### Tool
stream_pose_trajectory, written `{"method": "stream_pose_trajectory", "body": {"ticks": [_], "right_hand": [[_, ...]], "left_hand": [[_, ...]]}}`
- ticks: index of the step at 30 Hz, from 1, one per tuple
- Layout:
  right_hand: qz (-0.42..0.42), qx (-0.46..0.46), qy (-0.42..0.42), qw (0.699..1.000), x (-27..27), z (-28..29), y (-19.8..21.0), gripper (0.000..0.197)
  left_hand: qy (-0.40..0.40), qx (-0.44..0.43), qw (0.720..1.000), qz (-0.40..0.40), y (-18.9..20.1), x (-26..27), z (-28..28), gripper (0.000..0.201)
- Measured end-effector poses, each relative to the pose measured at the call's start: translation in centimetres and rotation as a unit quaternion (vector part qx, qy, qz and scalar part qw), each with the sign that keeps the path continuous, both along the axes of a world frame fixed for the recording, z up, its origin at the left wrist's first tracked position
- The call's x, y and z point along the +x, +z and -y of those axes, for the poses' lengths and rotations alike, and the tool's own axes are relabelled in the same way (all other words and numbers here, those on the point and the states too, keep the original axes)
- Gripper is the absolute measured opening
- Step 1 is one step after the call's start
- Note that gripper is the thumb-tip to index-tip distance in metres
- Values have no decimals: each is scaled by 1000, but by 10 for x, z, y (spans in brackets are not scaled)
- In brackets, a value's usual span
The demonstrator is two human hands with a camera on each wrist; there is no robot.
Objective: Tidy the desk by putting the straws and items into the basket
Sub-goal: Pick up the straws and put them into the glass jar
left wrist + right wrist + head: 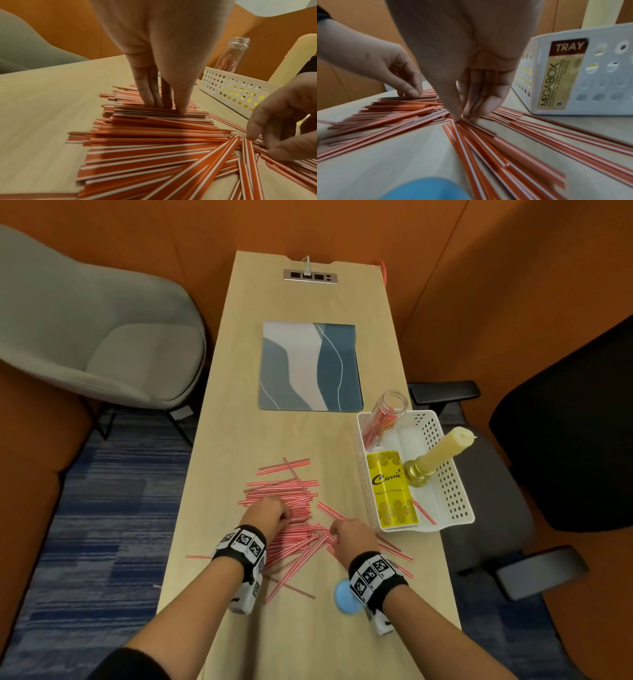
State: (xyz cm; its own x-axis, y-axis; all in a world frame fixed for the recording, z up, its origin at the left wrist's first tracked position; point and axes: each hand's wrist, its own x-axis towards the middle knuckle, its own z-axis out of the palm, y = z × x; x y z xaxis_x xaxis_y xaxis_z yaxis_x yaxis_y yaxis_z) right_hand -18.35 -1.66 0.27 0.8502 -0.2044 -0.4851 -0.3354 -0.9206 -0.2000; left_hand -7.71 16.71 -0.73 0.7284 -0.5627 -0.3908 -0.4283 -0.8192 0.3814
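Observation:
Many red-and-white striped straws lie in a loose heap on the wooden desk. My left hand is on the heap's left part, its fingers and thumb bent down onto a flat stack, pinching it. My right hand is just right of it, thumb and fingers closing on the ends of fanned straws. The white perforated basket stands to the right. It holds a yellow powder can, a candle in a gold holder and a clear jar with straws.
A blue round lid lies on the desk under my right wrist. A blue-and-grey mat sits farther back, with a socket strip beyond it. A grey chair stands to the left and a black office chair to the right.

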Motion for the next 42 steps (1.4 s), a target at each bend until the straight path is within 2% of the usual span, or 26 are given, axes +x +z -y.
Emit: {"method": "stream_pose_trajectory", "body": {"ticks": [6, 9, 13, 16, 23, 28, 31, 34, 37, 41, 42], "right_hand": [[-15, -15, -2, 1000, 2, -2, 4, 27], [-33, -26, 6, 999, 1, -3, 10, 25], [-40, -45, 5, 998, -2, -2, 19, 24], [-19, -43, 0, 999, -1, 3, 29, 27], [42, 89, -85, 992, 8, 10, 52, 21], [58, 152, -69, 984, 6, 12, 50, 24], [96, 193, -77, 973, 10, 22, 62, 21], [187, 227, -126, 947, 29, 51, 97, 17], [322, 197, -191, 906, 58, 91, 149, 13], [497, 186, -256, 808, 95, 134, 204, 13], [518, 186, -259, 794, 104, 141, 207, 13]], "left_hand": [[-8, -9, 1000, 5, 1, 0, -1, 18], [-39, -9, 999, 10, -4, -3, -6, 31], [-54, 3, 998, 33, -3, -2, -4, 17], [-44, -4, 999, 27, 1, 0, -2, 21], [-33, -37, 998, 28, 11, 3, -5, 21], [-4, -66, 998, 17, 17, 5, -5, 18], [28, -98, 995, 19, 21, 7, -2, 13], [79, -188, 979, 12, 31, 14, 7, 13], [126, -283, 951, 9, 57, 28, 26, 11], [161, -403, 901, 9, 104, 56, 62, 9], [164, -423, 891, 11, 116, 63, 70, 9]]}}
